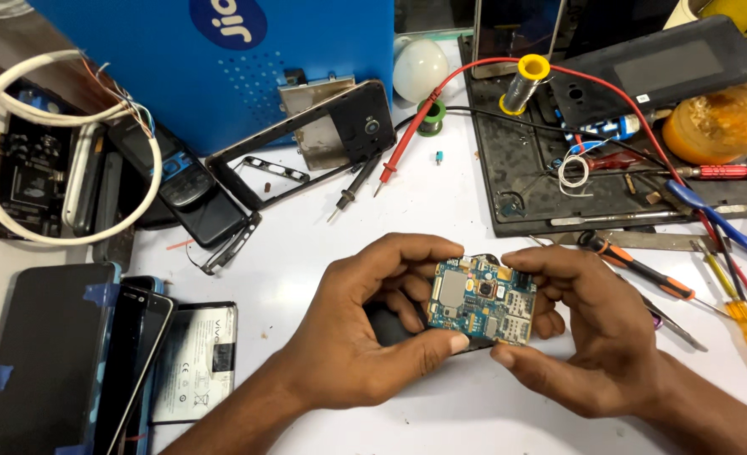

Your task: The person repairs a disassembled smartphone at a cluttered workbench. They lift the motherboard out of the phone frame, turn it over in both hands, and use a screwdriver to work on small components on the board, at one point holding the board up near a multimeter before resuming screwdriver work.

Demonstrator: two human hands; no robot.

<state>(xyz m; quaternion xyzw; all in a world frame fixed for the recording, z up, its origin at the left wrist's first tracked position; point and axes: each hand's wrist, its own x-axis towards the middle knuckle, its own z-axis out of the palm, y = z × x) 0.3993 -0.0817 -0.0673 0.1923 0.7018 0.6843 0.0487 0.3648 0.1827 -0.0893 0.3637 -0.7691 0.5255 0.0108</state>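
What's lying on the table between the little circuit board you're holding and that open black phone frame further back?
Between the circuit board and the phone frame, the head view shows mostly bare white table, with two multimeter probes lying near the frame.

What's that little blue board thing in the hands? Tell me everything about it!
The blue circuit board is a small rectangle studded with silver metal shields, tiny chips and a round camera lens near its middle. It faces up, tilted slightly, above the white table. The left hand and right hand pinch its edges with fingertips.
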